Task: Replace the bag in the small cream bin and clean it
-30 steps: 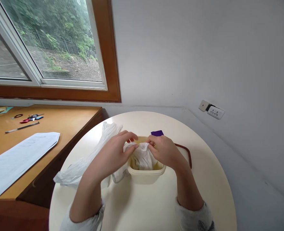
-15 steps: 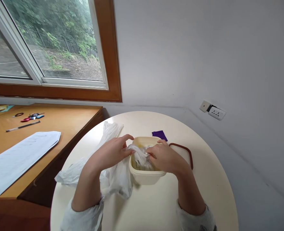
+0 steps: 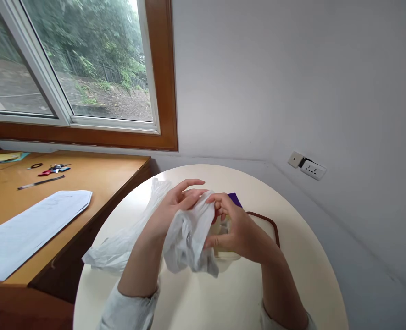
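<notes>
A crumpled white plastic bag is bunched up between my hands, above the near left side of a cream plastic container. My left hand grips the bag's upper edge, its index finger stretched out over the top. With fingertips at the top and thumb lower down, my right hand pinches the bag's right side. Most of the container is hidden behind the bag and my right hand; some pale plastic shows inside it. A second white plastic bag lies flattened on the table, left of my left forearm.
The round white table carries a purple cloth piece and a brown curved strip beyond my right hand. To the left, a wooden desk holds papers, a pen and keys. A wall stands close behind.
Both hands have risen out of the container, bringing the plastic bag up and toward me. The bag now hangs between them, covering much of the container. The view has shifted slightly.
</notes>
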Demonstrator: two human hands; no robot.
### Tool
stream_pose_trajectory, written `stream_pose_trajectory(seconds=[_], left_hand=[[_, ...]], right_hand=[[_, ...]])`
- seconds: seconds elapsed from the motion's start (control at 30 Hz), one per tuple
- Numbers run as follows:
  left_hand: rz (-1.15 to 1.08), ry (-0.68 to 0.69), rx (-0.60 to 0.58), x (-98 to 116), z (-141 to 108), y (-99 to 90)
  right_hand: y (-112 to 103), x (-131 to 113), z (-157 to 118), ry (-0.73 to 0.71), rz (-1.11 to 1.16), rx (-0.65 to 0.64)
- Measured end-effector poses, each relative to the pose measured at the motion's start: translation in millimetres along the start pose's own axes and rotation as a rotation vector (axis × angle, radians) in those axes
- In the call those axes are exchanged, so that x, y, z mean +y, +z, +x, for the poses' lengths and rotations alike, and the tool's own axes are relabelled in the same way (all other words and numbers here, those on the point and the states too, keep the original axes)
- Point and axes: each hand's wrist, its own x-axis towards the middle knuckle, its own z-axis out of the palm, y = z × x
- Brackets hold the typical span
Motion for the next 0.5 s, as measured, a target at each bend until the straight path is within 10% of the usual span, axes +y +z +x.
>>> stream_pose_trajectory(seconds=[0.17, 0.5], left_hand=[[-0.162, 0.061, -0.265, -3, -6, -3.3], [0.545, 0.142, -0.362, 8, -28, -12.2]], right_hand=[[5, 9, 9, -0.054, 0.019, 0.303], [-4, 19, 10, 0.018, 0.418, 0.455]])
